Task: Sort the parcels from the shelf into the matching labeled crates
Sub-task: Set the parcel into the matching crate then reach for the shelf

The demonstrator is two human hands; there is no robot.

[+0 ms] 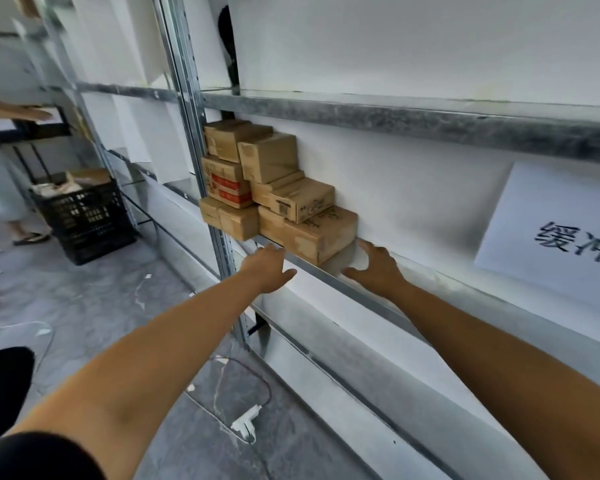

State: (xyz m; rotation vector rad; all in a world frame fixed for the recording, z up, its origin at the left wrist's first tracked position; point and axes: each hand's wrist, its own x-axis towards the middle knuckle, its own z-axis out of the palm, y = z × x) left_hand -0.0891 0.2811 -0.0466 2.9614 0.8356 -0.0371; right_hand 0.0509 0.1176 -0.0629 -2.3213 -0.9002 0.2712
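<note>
Several brown cardboard parcels (pixel 274 188) are stacked at the left end of a metal shelf (pixel 343 282). The lowest, nearest parcel (pixel 312 233) lies at the shelf's front edge. My left hand (pixel 269 268) reaches up with straight fingers to the shelf edge just below and left of that parcel. My right hand (pixel 378 268) lies flat on the shelf just right of the same parcel, fingers extended toward its side. Neither hand holds anything. A black crate (pixel 84 220) with cardboard inside stands on the floor at far left.
A white paper sign (pixel 551 230) with black characters hangs on the wall at right. A steel upright (pixel 201 161) stands left of the parcels. A white cable and plug (pixel 246 420) lie on the grey floor. Another person (pixel 4 188) stands at far left.
</note>
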